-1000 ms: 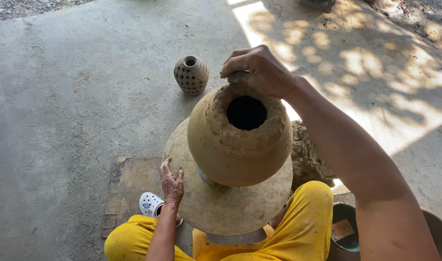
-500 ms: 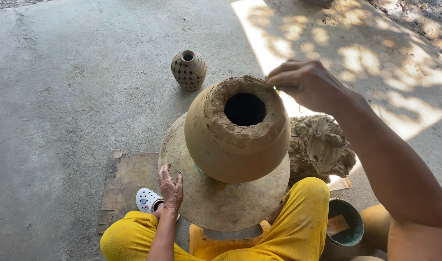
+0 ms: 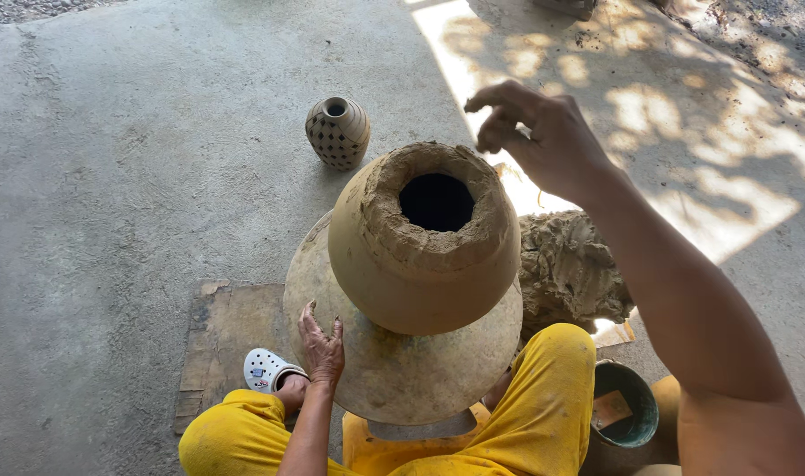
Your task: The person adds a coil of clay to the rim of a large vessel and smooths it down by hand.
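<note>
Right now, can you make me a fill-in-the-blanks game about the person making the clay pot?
1. The left hand rests flat on the round ____ under the big clay pot.
2. The right hand is raised ____ the pot, not touching it.
3. The small patterned vase stands on the ____ floor.
4. The person's trousers are ____.

Missing words: wheel; above; concrete; yellow

Two clay pots point(image 3: 424, 247) point(image 3: 338, 132), one wheel point(image 3: 393, 379), one bucket point(image 3: 627, 414).

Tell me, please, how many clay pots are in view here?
2. The large unfinished pot stands on the round wheel before the person; the small patterned pot sits on the concrete floor beyond it. Others may lie outside the frame.
</note>
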